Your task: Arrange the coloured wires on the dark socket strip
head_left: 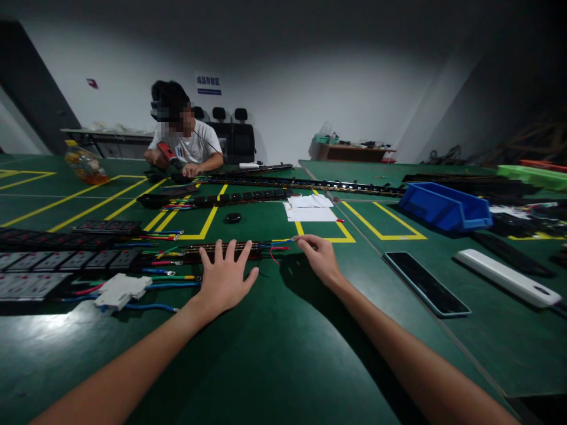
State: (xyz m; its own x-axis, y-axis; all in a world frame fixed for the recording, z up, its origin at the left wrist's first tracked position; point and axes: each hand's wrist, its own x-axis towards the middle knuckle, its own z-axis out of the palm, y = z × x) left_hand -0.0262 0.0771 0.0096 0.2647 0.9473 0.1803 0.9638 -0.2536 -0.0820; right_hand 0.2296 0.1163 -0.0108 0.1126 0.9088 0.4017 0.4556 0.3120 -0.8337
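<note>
My left hand (228, 274) lies flat with spread fingers on a dark strip with brass-coloured rails (192, 252). From the strip's right end come several wires, among them a red wire (275, 255) that curls on the table. Between thumb and forefinger, my right hand (319, 257) pinches the tip of a blue wire (282, 241) from that end. Left of my left hand are rows of black socket strips (84, 260) with coloured leads. A white plastic connector piece (123, 291) rests over blue cables there.
A phone (425, 283) and a white elongated device (507, 276) lie at right, below a blue bin (445, 206). White papers (310, 209) and a small black object (233, 218) lie beyond my hands. Across the green table (266, 366), a person (188, 136) holds a red power drill (168, 153).
</note>
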